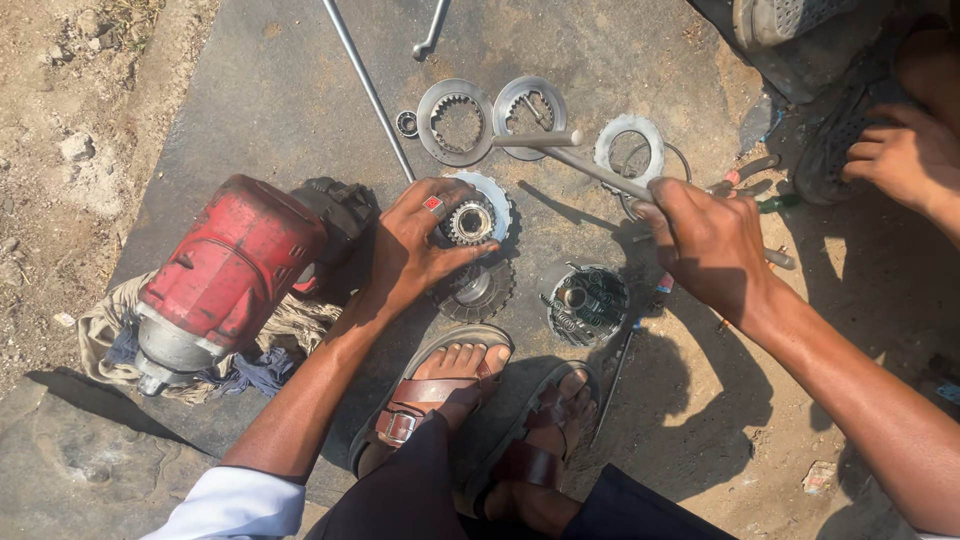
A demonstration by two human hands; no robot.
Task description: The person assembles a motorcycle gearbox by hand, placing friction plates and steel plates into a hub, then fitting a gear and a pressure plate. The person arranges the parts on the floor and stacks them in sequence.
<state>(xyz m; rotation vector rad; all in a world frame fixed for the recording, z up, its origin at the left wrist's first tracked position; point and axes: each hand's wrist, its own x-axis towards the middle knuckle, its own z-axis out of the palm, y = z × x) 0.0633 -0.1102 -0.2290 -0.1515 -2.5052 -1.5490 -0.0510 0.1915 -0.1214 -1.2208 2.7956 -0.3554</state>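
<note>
My left hand (415,240), with a red-stoned ring, grips a toothed metal hub with a small gear at its centre (474,215) on the dark slab. Just below it lies a second toothed gear disc (478,291). My right hand (707,242) is closed round the handle of a metal hammer (565,150), whose head points left above the flat ring plates. A round clutch basket (586,302) stands between my hands, near my sandalled feet (470,400).
Two flat steel rings (455,122) and a toothed ring (630,145) lie at the top with a small bearing (407,123) and a long rod (368,88). A red power tool (225,275) rests on rags at the left. Another person's hand (900,155) is at the right.
</note>
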